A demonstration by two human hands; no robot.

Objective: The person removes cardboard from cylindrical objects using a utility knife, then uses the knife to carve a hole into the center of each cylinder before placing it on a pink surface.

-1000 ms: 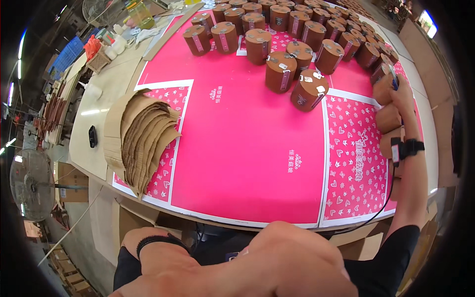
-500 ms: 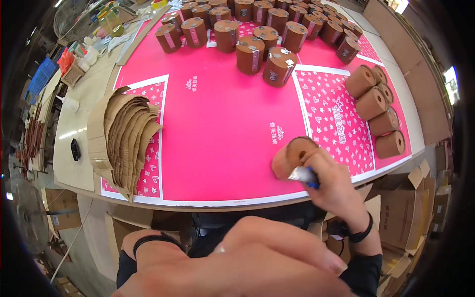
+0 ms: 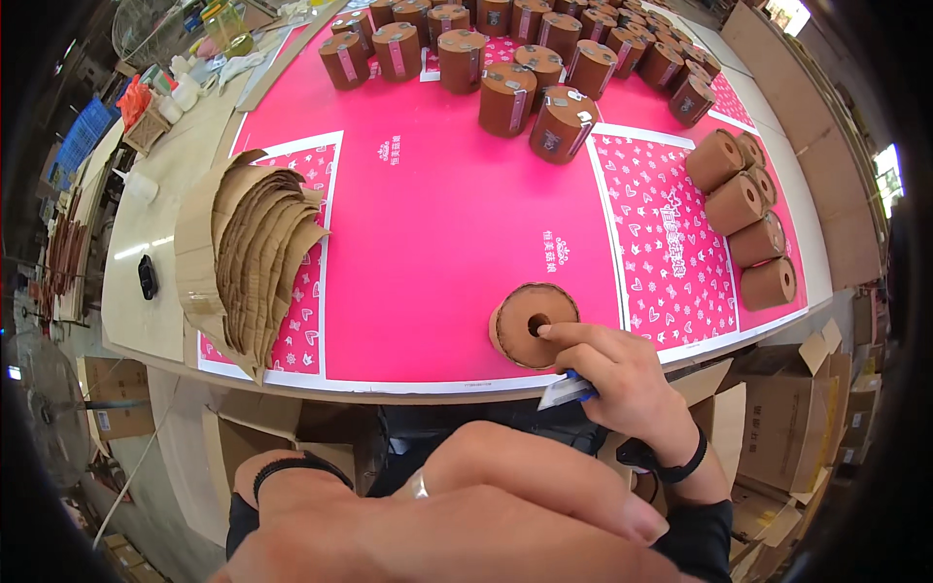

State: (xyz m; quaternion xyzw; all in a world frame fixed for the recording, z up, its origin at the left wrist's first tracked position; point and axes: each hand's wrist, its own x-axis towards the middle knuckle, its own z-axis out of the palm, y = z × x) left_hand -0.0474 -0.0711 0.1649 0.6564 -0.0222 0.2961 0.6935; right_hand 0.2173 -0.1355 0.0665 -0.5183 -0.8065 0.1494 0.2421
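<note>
My right hand [image 3: 627, 384] has its lower fingers closed around a utility knife [image 3: 566, 390], silver with a blue part. Its index fingertip touches the rim of the dark hole in a brown cardboard cylinder [image 3: 515, 333]. That cylinder stands at the table's near edge, its round holed face turned up toward me. Close to the camera, my left hand [image 3: 476, 515] fills the lower middle, a ring on one finger. Its visible fingers are bent and pressed together; the lower edge cuts off the rest, so what they hold, if anything, is hidden.
Pink printed sheets [image 3: 418, 272] cover the table. Curved brown cardboard pieces [image 3: 262, 262] are stacked at left. Several finished-looking brown round boxes [image 3: 505, 102] stand at the back, and holed cylinders [image 3: 734, 206] lie at right. Open cartons [image 3: 777, 428] sit below the right edge.
The cylinder has shifted left and tipped so its holed face turns up. My right hand has moved slightly left and down, its index finger now at the hole. The left hand stays near the camera.
</note>
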